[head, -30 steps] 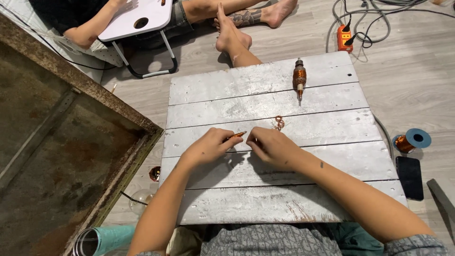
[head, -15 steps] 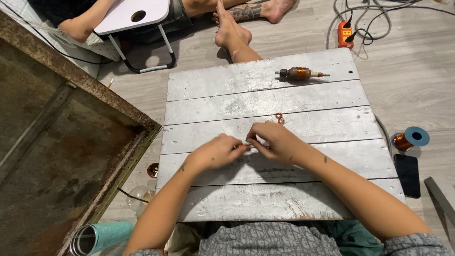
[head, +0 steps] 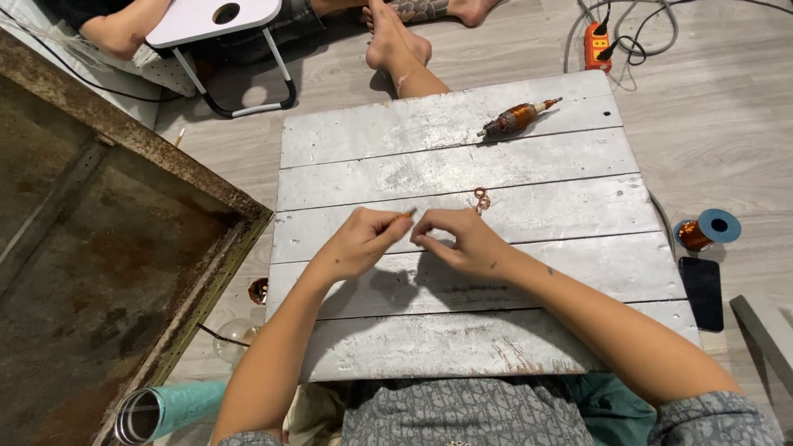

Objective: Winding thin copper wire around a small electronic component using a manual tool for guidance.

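Both my hands meet over the middle of a grey plank board (head: 396,339). My left hand (head: 359,241) pinches a small copper-wound piece (head: 403,217) at its fingertips. My right hand (head: 453,239) has its fingers closed at the same spot, touching that piece; what it grips is too small to tell. A little coil of copper wire (head: 481,198) lies on the board just beyond my right hand. Farther back on the board rests a motor armature (head: 514,120) wound with copper, its shaft pointing right.
A rusty metal tray (head: 99,272) fills the left side. A copper wire spool (head: 706,230) and a dark phone (head: 705,291) lie on the floor at right. Another person's feet (head: 396,45), a small white folding table (head: 216,16) and a power strip (head: 598,38) are beyond the board.
The armature has turned from pointing toward me to lying sideways, shaft to the right. My hands stay together at the board's middle, working the small piece.
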